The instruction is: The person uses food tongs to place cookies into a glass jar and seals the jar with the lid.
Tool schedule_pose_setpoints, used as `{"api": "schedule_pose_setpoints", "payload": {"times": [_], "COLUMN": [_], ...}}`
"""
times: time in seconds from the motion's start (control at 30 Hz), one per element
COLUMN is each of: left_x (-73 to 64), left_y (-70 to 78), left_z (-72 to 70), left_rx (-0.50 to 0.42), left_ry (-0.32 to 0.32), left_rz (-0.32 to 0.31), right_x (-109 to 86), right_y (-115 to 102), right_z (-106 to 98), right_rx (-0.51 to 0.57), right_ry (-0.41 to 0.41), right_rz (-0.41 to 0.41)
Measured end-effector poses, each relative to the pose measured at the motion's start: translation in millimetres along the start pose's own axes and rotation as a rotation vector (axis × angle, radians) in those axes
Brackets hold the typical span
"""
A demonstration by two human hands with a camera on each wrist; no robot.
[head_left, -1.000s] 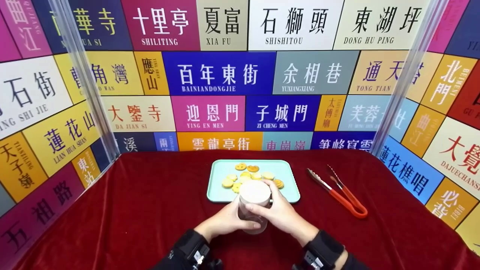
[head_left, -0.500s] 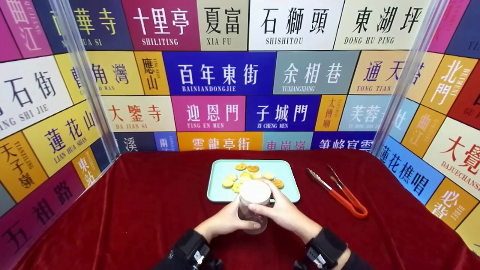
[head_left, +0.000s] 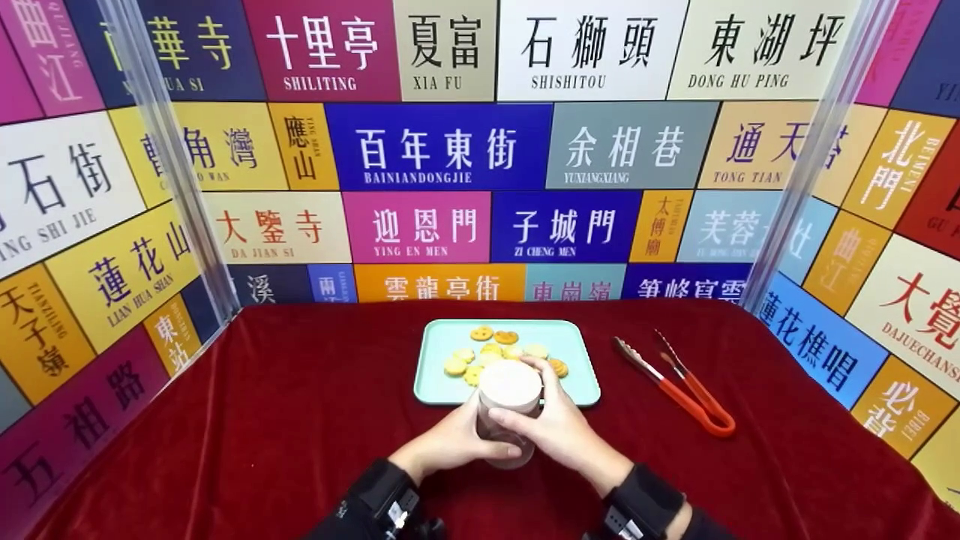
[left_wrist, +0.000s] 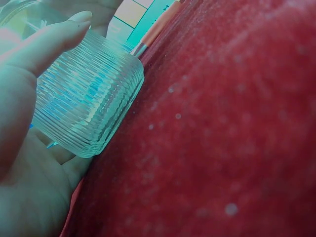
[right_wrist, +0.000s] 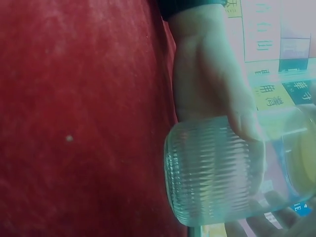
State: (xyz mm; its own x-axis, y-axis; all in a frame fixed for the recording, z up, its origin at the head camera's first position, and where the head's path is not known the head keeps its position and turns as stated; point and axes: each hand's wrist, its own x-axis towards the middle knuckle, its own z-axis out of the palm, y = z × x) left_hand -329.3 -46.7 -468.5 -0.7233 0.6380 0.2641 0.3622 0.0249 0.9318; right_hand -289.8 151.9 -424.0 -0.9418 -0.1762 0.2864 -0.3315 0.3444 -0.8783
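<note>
A clear ribbed jar [left_wrist: 101,98] with a pale round lid [head_left: 510,384] stands upright near the front edge of the tray. My left hand [head_left: 454,442] grips the jar's body, its thumb across the near side. Higher up, my right hand [head_left: 562,424] holds the lid end, thumb in front and fingers round the far right side. In the right wrist view the ribbed lower part of the jar [right_wrist: 212,173] shows between the hands. Through its clear wall no contents show.
Behind the jar lies a mint-green tray [head_left: 431,386] with several round yellow biscuits [head_left: 455,366]. Tongs [head_left: 697,405] with red handles lie to the right on the red velvet cloth [head_left: 300,420]. Walls of colourful sign panels [head_left: 442,146] enclose the table.
My right hand shifted slightly to the right round the lid, then back to the left. The left hand and the jar stay in place.
</note>
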Motion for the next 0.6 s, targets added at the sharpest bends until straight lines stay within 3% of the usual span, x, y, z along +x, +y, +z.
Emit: {"api": "schedule_pose_setpoints", "payload": {"times": [0.37, 0.6], "left_x": [0.6, -0.3], "left_y": [-0.2, -0.3], "left_z": [-0.3, -0.6], "left_rx": [-0.006, 0.005], "left_ry": [-0.014, -0.001], "left_rz": [0.001, -0.007], "right_x": [-1.0, 2.2], "right_y": [-1.0, -0.1], "right_z": [1.4, -6.3], "right_rx": [0.007, 0.023], "right_ry": [0.02, -0.066], "right_rz": [-0.004, 0.004]}}
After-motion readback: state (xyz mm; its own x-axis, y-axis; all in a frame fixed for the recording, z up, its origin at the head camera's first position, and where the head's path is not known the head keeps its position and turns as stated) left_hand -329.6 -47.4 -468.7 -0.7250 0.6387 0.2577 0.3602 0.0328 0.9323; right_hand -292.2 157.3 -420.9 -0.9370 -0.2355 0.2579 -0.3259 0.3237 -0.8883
